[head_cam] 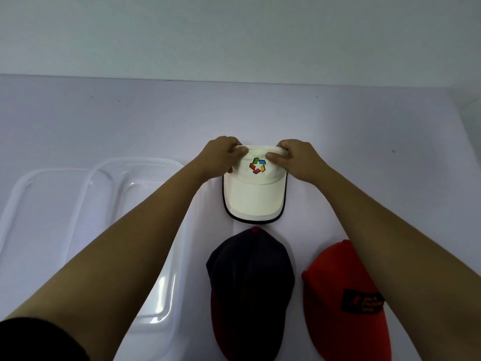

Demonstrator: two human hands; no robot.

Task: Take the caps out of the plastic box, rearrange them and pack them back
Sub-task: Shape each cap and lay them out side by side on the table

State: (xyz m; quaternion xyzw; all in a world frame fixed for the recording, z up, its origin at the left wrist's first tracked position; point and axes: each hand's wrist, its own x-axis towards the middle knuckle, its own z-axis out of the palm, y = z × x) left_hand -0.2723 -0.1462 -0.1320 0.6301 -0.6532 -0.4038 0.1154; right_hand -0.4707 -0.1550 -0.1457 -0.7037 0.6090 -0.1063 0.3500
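You see a cream white cap [254,190] with a black-edged brim and a small pinwheel logo [257,165] of red, orange, green, blue and pink patches. Nearer you lies a dark navy cap [251,280] with a red top button and a dark red brim. Beside it is a red cap [343,303] bearing a black patch with red lettering. The plastic box [86,204] is clear and colourless; the table [364,121] is pale lilac-white. Your sleeve [39,340] is black.

Matt cloth caps [254,190], a glossy clear plastic box [86,204] (smooth, faintly reflective), a smooth matt table [364,131].
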